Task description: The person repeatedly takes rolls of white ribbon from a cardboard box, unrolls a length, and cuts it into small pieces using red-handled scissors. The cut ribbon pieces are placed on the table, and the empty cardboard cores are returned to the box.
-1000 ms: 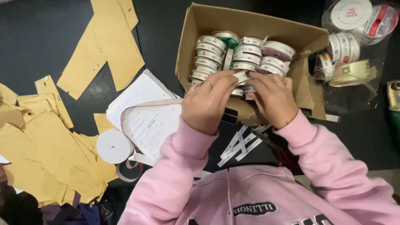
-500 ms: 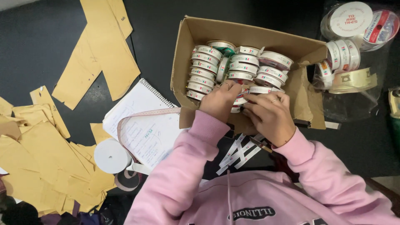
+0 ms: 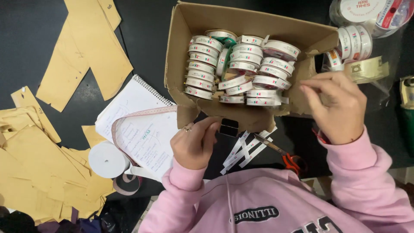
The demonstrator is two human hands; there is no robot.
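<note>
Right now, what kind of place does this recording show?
Probably a sewing or garment workshop table: a cardboard box packed with ribbon rolls, tan paper pattern pieces, a tape measure across an open notebook, and scissors.

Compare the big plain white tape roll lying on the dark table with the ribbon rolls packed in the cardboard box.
The big plain white tape roll is wide, unprinted, and lies alone beside the spiral notebook. The ribbon rolls are narrower, carry coloured print, and sit stacked in rows inside the cardboard box. Both are white and round.
</note>
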